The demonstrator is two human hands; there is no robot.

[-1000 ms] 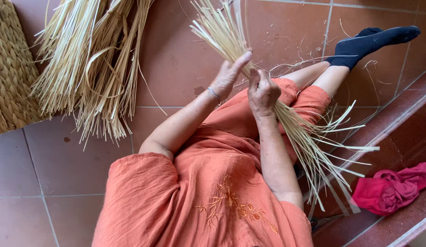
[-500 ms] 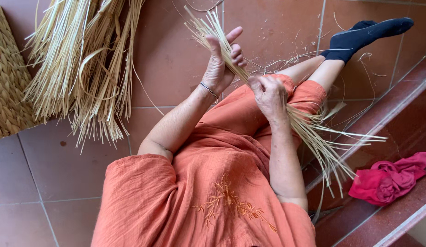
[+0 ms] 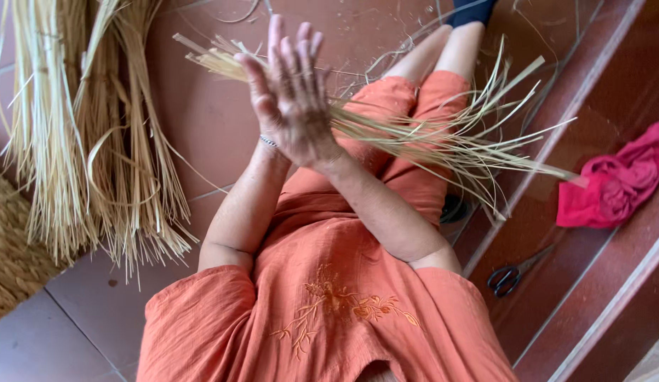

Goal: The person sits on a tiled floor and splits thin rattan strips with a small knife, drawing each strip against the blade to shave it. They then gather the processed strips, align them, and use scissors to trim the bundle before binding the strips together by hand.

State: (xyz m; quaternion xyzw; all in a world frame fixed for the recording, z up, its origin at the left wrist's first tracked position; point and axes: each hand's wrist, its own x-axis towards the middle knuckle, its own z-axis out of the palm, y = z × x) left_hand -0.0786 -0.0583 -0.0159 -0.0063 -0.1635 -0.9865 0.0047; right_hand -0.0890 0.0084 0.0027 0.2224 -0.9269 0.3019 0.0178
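Straw (image 3: 414,138) lies pressed between two flat hands, held up over the lap. Only one view shows this, from the head, looking down.

The left hand (image 3: 290,99) is on top, with its fingers (image 3: 301,53) spread and pointing up at the far side of the floor. The right hand is under it and mostly hidden, so I cannot tell its grip for sure. It looks flat, palm to palm with the left. Neither hand curls around the straw. The left grip is wide and flat, pressing down on the bunch.

The long way of the straw runs across the picture, from the left to the right. One short end sticks out to the left of the hands. The long, loose end fans out to the right, over the orange knees (image 3: 443,88), toward a step.

A big straw pile (image 3: 96,141) lies on the floor (image 3: 209,120) at the left, well apart from the hands. A woven mat (image 3: 7,262) is at the left edge. A pink cloth (image 3: 616,184) and scissors (image 3: 510,276) lie on the step (image 3: 598,283) at the right.
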